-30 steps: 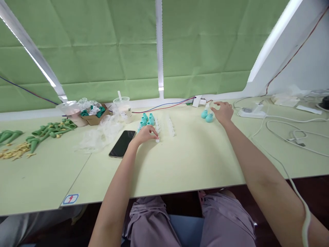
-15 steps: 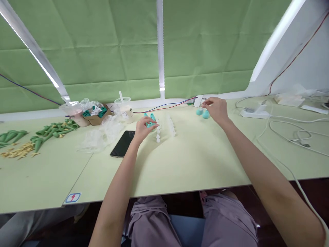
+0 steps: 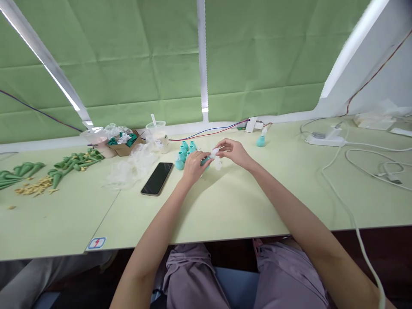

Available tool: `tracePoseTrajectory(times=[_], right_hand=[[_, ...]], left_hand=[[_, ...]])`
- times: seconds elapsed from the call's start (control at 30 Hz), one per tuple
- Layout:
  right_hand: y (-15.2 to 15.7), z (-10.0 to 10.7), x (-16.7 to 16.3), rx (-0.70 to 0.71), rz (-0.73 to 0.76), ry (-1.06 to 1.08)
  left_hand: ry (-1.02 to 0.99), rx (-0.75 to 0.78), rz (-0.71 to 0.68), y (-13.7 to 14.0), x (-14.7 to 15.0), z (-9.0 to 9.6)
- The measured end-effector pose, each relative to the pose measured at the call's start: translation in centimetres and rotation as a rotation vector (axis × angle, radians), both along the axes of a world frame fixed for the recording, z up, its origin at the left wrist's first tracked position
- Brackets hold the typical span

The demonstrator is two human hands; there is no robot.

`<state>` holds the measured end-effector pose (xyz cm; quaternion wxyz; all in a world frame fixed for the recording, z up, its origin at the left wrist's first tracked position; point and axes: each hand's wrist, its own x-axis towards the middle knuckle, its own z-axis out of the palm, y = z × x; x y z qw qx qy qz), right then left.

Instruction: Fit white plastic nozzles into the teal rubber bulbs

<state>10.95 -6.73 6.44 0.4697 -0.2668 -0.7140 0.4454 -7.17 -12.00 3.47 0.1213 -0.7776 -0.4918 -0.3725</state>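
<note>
My left hand is closed around a small teal bulb, its fingers partly covering it. My right hand pinches a small white translucent nozzle against the top of that bulb. Other white translucent pieces lie on the table just below the fingertips, partly hidden by the hands. Left of and behind my left hand, several teal bulbs stand in a group with their openings up. Farther off to the right, a single teal bulb stands upright with a white tip on it.
A black phone lies left of my forearm, beside crumpled clear plastic. Behind are a drink cup and a small cardboard box. Green cone-shaped parts lie far left. A white power strip and cables sit right.
My right hand has come from the far right to the middle, meeting my left hand, which moved slightly right. One teal bulb with a white tip now shows at the right, where two teal shapes appeared.
</note>
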Motion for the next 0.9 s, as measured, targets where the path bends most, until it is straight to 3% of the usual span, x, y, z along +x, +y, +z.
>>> tracePoseTrajectory(times=[0.1,0.33,0.53,0.7,0.9], right_hand=[[0.2,-0.4,0.5,-0.018,-0.009,-0.004],[-0.4,-1.2,-0.1,0.140,-0.184,-0.030],[-0.4,-0.8,0.2,0.171,-0.381,0.187],[0.8,-1.5,1.3,0.044,-0.262,0.211],[1.7,-3.1,1.8,0.014,-0.253,-0.020]], left_hand=[[0.063,0.041,0.002,0.1,-0.1,0.0],[0.217,0.030,0.054,0.2,-0.1,0.0],[0.091,0.090,0.128,0.7,-0.8,-0.6],[-0.139,0.076,0.215,1.1,-2.9,0.2],[-0.223,-0.053,0.326,0.7,-4.7,1.4]])
